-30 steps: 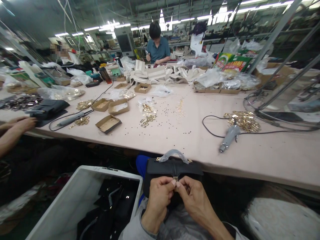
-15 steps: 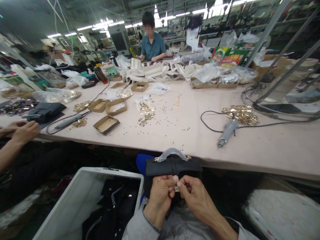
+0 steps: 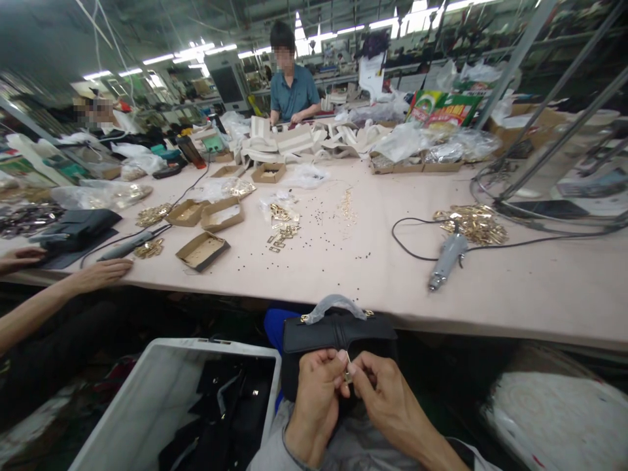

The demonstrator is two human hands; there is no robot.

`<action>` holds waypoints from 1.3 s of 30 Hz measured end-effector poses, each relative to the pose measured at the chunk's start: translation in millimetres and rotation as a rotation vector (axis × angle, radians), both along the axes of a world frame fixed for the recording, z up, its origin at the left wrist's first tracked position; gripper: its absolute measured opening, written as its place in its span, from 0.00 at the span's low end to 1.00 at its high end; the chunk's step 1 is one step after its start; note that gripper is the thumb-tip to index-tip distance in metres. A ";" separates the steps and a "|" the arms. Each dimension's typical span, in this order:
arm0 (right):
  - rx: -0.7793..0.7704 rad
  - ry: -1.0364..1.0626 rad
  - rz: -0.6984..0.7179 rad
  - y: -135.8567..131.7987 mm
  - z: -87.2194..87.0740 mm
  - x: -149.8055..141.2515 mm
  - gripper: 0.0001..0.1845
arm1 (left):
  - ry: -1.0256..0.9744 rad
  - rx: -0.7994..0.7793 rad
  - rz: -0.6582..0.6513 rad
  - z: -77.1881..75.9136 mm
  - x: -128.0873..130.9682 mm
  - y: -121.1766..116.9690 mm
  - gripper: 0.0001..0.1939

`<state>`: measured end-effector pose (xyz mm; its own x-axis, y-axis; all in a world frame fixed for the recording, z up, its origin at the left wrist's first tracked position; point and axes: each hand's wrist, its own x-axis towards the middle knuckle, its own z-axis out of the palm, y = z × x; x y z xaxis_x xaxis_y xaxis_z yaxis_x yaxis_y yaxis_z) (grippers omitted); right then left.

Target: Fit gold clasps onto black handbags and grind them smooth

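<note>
A black handbag (image 3: pixel 314 332) rests upright on my lap against the table edge. Its top handle (image 3: pixel 336 306) is wrapped in clear plastic and joined by gold-coloured fittings. In front of the bag, my left hand (image 3: pixel 318 386) is closed, thumb and fingers pinching a small gold-coloured metal piece (image 3: pixel 348 377). From the other side my right hand (image 3: pixel 380 386) pinches the same piece. The fingers cover most of it, so its exact kind is hidden.
On the table (image 3: pixel 314 268) lie an electric screwdriver (image 3: pixel 447 261), gold-coloured hardware (image 3: pixel 473 224), small cardboard trays (image 3: pixel 202 250) and scattered tiny dark parts. A white bin (image 3: pixel 132 399) holding black bags stands at my left. A co-worker's hand (image 3: pixel 101 275) is on the left; another person (image 3: pixel 294 91) works opposite.
The co-worker's hand at left has moved from the black bag to the grey tool on the table. My hands stay together at the metal piece; the view has shifted slightly.
</note>
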<state>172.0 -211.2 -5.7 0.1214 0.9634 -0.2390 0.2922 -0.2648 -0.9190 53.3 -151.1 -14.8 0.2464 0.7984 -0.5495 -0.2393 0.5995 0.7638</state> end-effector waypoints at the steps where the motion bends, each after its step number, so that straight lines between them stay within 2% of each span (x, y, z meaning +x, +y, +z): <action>1: 0.003 -0.017 -0.016 0.2 -0.3 0.0 0.23 | -0.012 -0.012 -0.012 -0.3 -0.2 0.6 0.21; 4: 0.001 -0.022 -0.033 1.2 -0.1 0.2 0.22 | -0.054 -0.045 -0.052 -1.4 -1.6 4.0 0.22; 8: -0.051 0.090 -0.013 3.9 -0.3 2.6 0.23 | -0.131 -0.104 -0.120 -3.1 -5.0 8.3 0.21; 13: -0.070 0.110 -0.013 6.3 -2.0 4.4 0.24 | -0.209 -0.142 -0.024 -3.5 -11.1 6.5 0.19; 20: -0.069 0.021 0.013 6.8 -4.0 2.4 0.24 | -0.100 -0.025 -0.105 0.5 -7.9 8.5 0.16; 23: -0.070 0.005 0.015 5.2 -10.6 0.5 0.24 | -0.061 0.001 -0.089 1.2 -3.5 9.1 0.17; 28: -0.007 -0.104 -0.053 -0.2 -18.6 -4.0 0.23 | -0.002 0.013 -0.110 -1.9 -1.3 8.1 0.19; 30: -0.017 -0.040 -0.044 -0.8 -16.1 -4.0 0.25 | -0.009 0.028 -0.109 -3.7 -2.3 8.4 0.19; 34: -0.096 0.198 0.062 0.3 -8.7 -0.9 0.29 | -0.072 0.045 -0.144 -3.3 -5.2 9.4 0.20; 39: -0.051 0.166 -0.016 -1.6 -8.0 -3.0 0.28 | -0.118 -0.005 -0.189 -0.7 -9.6 9.7 0.19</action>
<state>169.0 -212.8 -13.8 0.0918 0.9478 -0.3055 0.1333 -0.3157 -0.9394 43.8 -141.4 -15.5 0.4539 0.7292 -0.5121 -0.2100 0.6460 0.7338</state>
